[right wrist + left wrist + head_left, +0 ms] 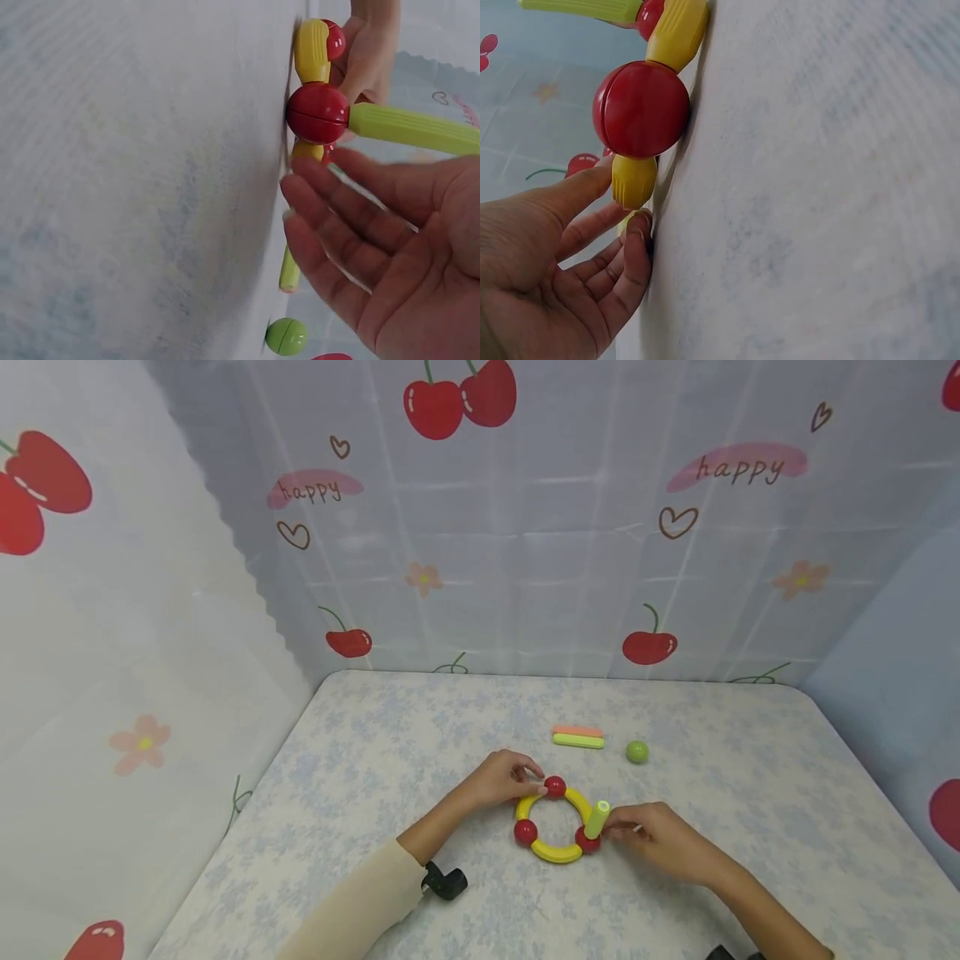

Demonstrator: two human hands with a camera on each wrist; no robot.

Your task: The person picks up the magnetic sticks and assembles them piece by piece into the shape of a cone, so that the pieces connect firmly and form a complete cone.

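A ring of yellow curved rods (557, 853) joined by red balls (526, 833) lies on the table. One light green stick (597, 820) stands up from the red ball at the ring's near right. My left hand (504, 778) holds the ring's far left side, thumb and fingers about a yellow rod; the left wrist view partly hides the contact behind a nearer yellow rod (634, 182). Beside the ball bearing the stick is my right hand (660, 839), its fingers (337, 225) loosely bent with nothing gripped. Whether its fingertips touch the ring is unclear.
Beyond the ring, an orange stick (577, 731) and another light green stick (578, 741) lie side by side. A green ball (637, 752) sits to their right. Cherry-patterned curtains (525, 543) stand along the back and sides of the patterned table (360, 760).
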